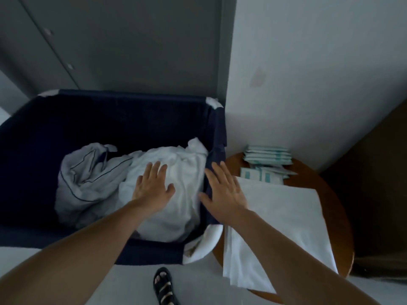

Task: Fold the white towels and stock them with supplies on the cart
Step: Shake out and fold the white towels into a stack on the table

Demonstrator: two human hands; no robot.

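Observation:
A crumpled white towel [180,172] lies inside the dark blue fabric cart [105,119], beside a grey cloth with dark piping [88,172]. My left hand [152,183] hovers flat over the towel, fingers straight and spread. Over the cart's right rim my right hand [224,190] is spread open too, holding nothing. On the round wooden table [339,208] to the right lies a folded white towel [279,219], hanging over the near edge. Behind it are white and teal supply packets [267,155], some stacked, some loose [259,175].
A grey door stands behind the cart, and a white wall [308,73] rises behind the table. A dark brown surface [378,194] fills the right edge. My sandalled foot [164,287] is on the pale floor below the cart.

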